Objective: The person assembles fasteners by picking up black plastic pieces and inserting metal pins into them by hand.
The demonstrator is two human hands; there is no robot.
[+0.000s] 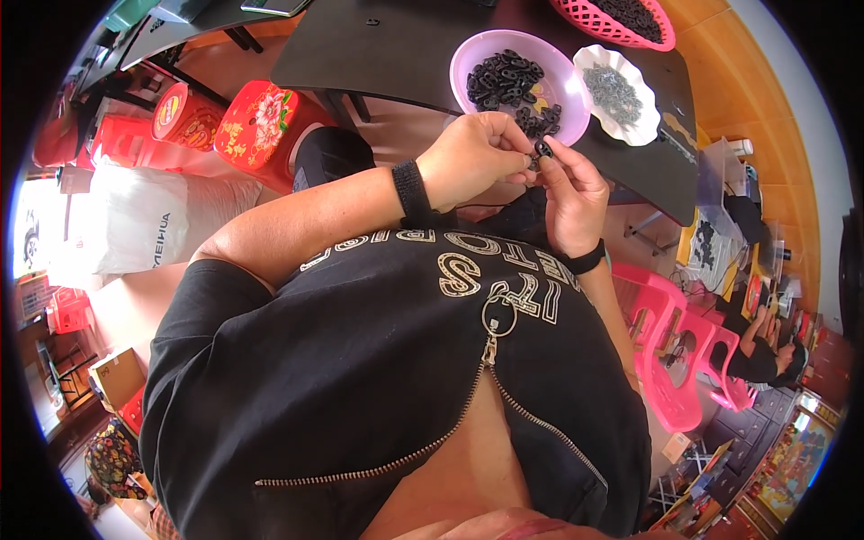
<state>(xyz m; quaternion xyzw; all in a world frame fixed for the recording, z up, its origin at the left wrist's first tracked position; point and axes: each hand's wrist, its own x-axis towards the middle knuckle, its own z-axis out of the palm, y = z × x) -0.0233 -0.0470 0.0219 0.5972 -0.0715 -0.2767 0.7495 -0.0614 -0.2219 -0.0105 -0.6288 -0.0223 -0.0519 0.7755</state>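
Observation:
Above the near edge of the black table, both my hands meet in front of my chest, a black band on each wrist. My right hand [577,191] pinches a small black looped plastic piece [543,148] between thumb and finger. Thumb and fingers of my left hand [475,162] are pressed together against its lower side; whatever they grip is too small to make out. Just beyond them stands a pale purple bowl [578,106] with many similar black pieces [504,78]. To its right, a white wavy-rimmed dish [646,129] holds small clear or silvery bits [612,93].
A pink woven basket [661,38] of black pieces sits at the table's [387,54] far right. Left of the table are red stools [255,126] and a large white sack [135,216]. Pink plastic chairs [661,351] stand right; another person [765,355] is beyond them.

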